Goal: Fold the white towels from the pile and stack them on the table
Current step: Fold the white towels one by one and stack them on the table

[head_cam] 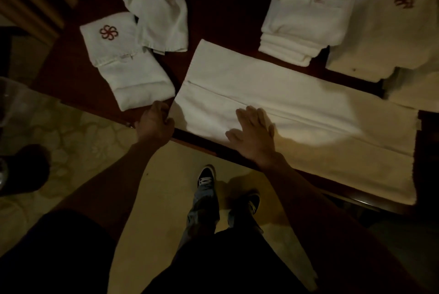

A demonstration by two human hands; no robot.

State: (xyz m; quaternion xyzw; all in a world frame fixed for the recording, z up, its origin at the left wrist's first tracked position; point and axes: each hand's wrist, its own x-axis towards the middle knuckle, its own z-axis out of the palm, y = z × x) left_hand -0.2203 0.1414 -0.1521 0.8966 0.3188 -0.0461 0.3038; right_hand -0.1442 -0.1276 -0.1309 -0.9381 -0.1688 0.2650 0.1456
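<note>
Nearest: the person's two dark shoes (206, 176) on a pale patterned carpet (71, 132), standing at the near edge of a dark wooden table (213, 20).

Left hand (154, 122): at the table's near edge, fingers curled round the near-left corner of the long towel (308, 103), gripping it.

Right hand (254, 132): palm down, fingers straight and slightly spread, resting flat on the long towel a little in from that corner. It holds nothing.

Long towel: white, lying flat along the near side of the table, running from the left hand out to the right. A lengthwise hem line runs along it just beyond the right hand. Its right end reaches the table's edge.

Further back, left: a folded towel (128, 65) with a red emblem, lying just beside the long towel's left end; contact unclear in the dim light. Behind it and touching it, a loose towel (154, 3), crumpled and unfolded.

Further back, right: a stack (306, 15) of folded white towels, red emblem on top. Just beside it on the right is another white towel pile (389, 27), also bearing a red emblem; its near edge meets the long towel.
</note>
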